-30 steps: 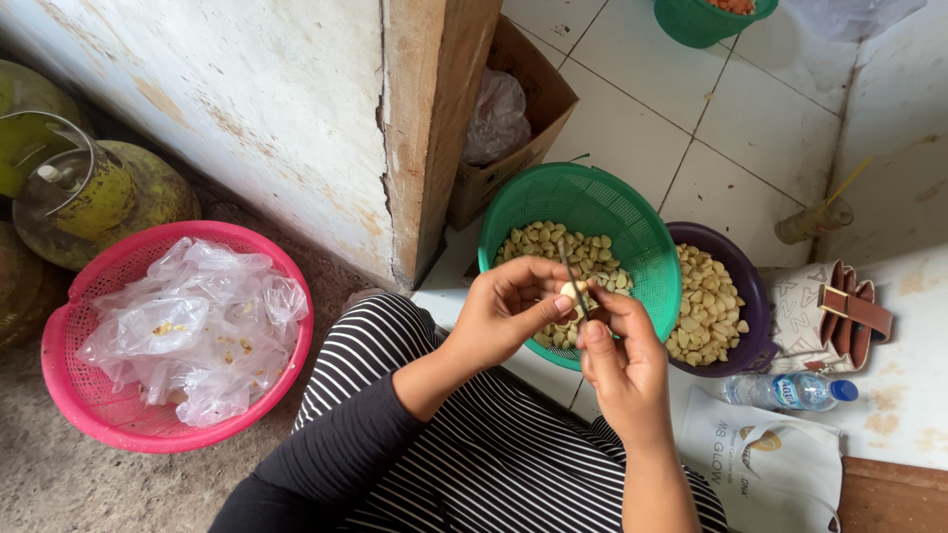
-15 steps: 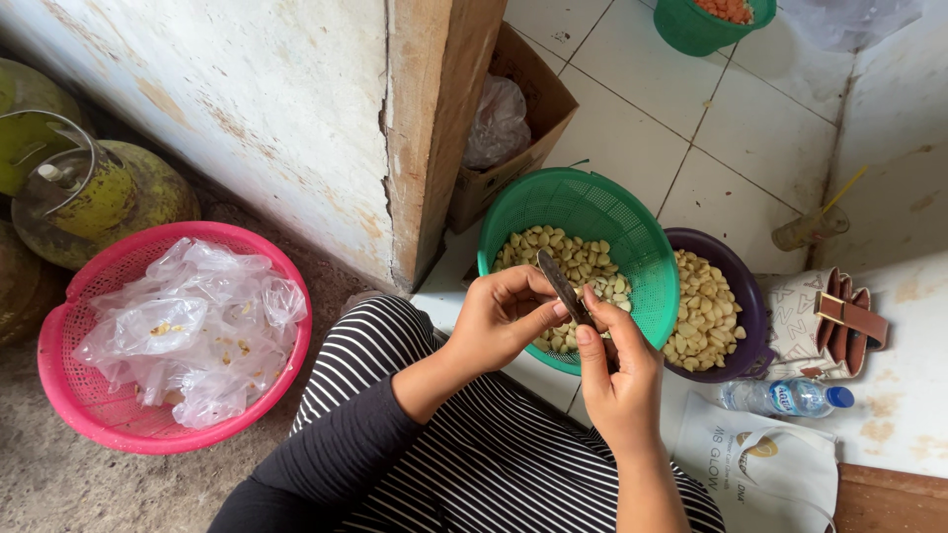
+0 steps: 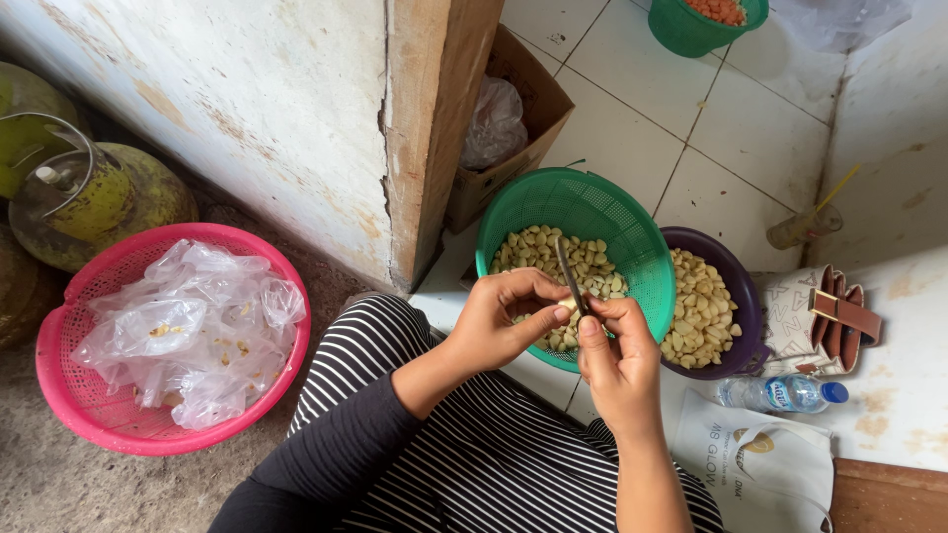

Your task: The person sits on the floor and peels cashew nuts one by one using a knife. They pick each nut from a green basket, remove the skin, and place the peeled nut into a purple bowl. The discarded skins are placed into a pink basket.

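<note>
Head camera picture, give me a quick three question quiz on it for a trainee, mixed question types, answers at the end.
1. True or false: the right hand holds a small knife with its blade pointing up.
2. Which basket do both hands work over? A) pink basket B) green basket C) purple bowl
3. Fill in: the pink basket holds crumpled clear ____ bags.

Key
1. True; the left hand pinches a small piece beside the blade.
2. B
3. plastic
</note>
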